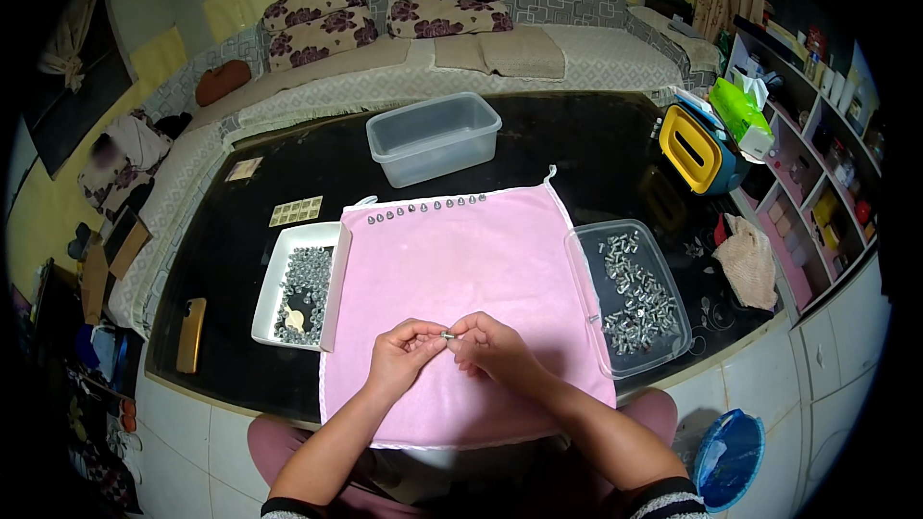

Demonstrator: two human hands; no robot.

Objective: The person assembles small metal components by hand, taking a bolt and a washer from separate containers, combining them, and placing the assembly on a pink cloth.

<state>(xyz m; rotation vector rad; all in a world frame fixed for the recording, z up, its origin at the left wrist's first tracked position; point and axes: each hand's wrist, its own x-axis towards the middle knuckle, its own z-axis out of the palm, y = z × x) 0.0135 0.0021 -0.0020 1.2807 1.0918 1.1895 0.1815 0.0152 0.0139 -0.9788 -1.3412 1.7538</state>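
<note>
Over the near half of a pink cloth [461,269], my left hand [406,354] and my right hand [492,350] meet fingertip to fingertip. Both are closed in a pinch on one small metal bolt [447,334], mostly covered by the fingers; whether a nut sits on it I cannot tell. Along the cloth's far edge stands a row of several small metal pieces [424,208]. To the left, a white tray [267,296] holds many small silver nuts [308,274]. On the right, a clear shallow plastic tray [670,294] holds a heap of bolts [635,298].
A translucent plastic box [423,159] sits beyond the cloth on the black table [567,135]. A phone [191,335] lies at the left. A yellow and blue box [694,149], a tissue pack [742,115] and a beige cloth [745,259] are at the right. A blue bin [731,461] stands on the floor.
</note>
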